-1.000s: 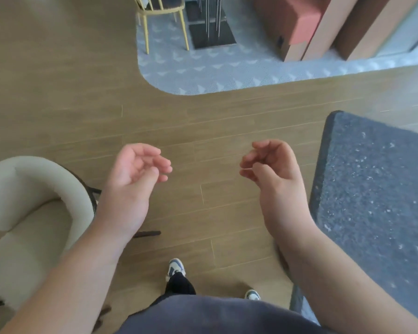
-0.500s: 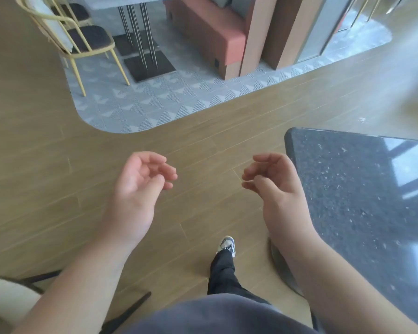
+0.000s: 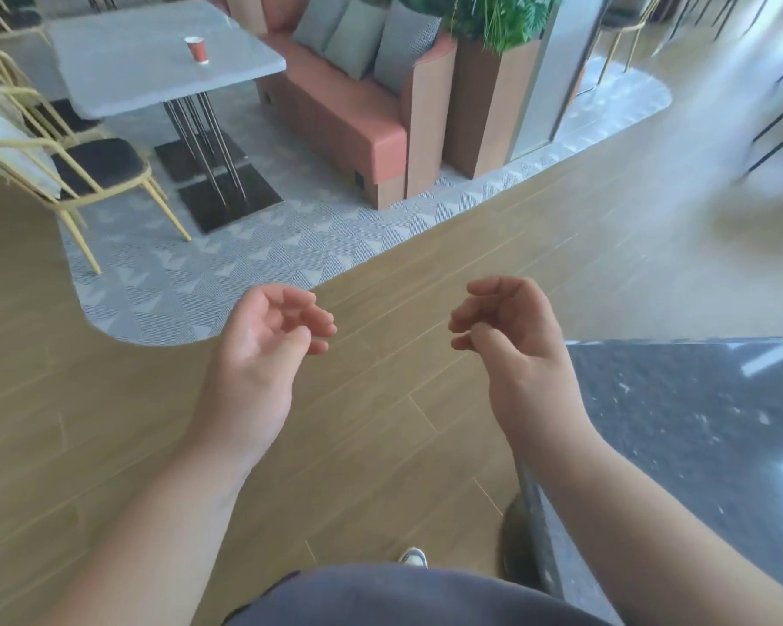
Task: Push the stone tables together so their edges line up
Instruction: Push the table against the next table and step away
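A dark speckled stone table point(image 3: 706, 426) fills the lower right, its near-left corner beside my right forearm. My right hand point(image 3: 511, 341) hovers just left of that table's edge, fingers loosely curled, holding nothing and not touching the stone. My left hand point(image 3: 263, 350) floats over the wooden floor to the left, fingers half curled and empty. No second dark stone table is in sight.
A light grey table point(image 3: 123, 79) with a red paper cup point(image 3: 198, 49) stands at the back left on a patterned floor patch, with yellow-framed chairs point(image 3: 87, 169) beside it. A salmon bench point(image 3: 344, 115) and a planter point(image 3: 489, 106) stand behind. My shoe point(image 3: 413, 557) shows below.
The view has tilted up and turned: the white chair at lower left dropped out of view, the grey table and bench came in. Both hands stay raised, curled and empty.
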Tool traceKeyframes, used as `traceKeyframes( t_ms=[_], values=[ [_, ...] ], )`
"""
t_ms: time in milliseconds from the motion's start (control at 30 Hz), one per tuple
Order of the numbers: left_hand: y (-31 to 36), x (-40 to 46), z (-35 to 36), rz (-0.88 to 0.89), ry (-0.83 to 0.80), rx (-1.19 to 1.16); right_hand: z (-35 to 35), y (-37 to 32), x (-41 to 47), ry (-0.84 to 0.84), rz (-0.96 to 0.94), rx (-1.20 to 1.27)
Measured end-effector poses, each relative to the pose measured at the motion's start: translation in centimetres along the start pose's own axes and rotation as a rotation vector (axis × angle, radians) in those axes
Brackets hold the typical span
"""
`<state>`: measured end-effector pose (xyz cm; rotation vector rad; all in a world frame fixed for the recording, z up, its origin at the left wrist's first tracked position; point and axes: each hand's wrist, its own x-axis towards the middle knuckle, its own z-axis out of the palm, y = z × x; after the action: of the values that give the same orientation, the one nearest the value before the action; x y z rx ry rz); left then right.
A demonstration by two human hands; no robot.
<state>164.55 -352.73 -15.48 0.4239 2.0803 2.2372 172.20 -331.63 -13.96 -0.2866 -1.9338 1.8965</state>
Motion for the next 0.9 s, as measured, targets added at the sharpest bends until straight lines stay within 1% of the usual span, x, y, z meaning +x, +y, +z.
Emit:
traceKeyframes(
  t_ms=[100,167,300,433,600,667,800,900],
  values=[
    [-0.4,3.8,0.8,0.027,-0.052,-0.042,-0.6,0.4,3.5,0.043,-0.036,0.019],
    [-0.8,6.5,1.4,0.061,-0.105,-0.03,-0.5,0.8,5.8,0.055,-0.064,-0.01],
    [-2.7,13.2,2.1,0.074,-0.195,-0.013,1.1,2.5,11.3,0.073,-0.056,-0.067],
    [-4.5,21.9,1.7,0.101,-0.233,-0.049,3.3,4.0,18.5,0.148,-0.061,-0.098],
    [-5.7,33.7,1.2,0.088,-0.368,-0.043,6.3,4.6,28.4,0.23,-0.048,-0.148],
    [-6.0,37.9,1.5,0.087,-0.41,-0.047,7.1,4.4,31.7,0.266,-0.071,-0.154],
    [-6.5,44.8,4.0,0.077,-0.492,-0.061,7.3,4.6,36.5,0.35,-0.061,-0.19],
    [-7.2,48.5,7.1,0.071,-0.557,-0.095,5.8,5.1,38.7,0.437,-0.047,-0.203]
  ],
)
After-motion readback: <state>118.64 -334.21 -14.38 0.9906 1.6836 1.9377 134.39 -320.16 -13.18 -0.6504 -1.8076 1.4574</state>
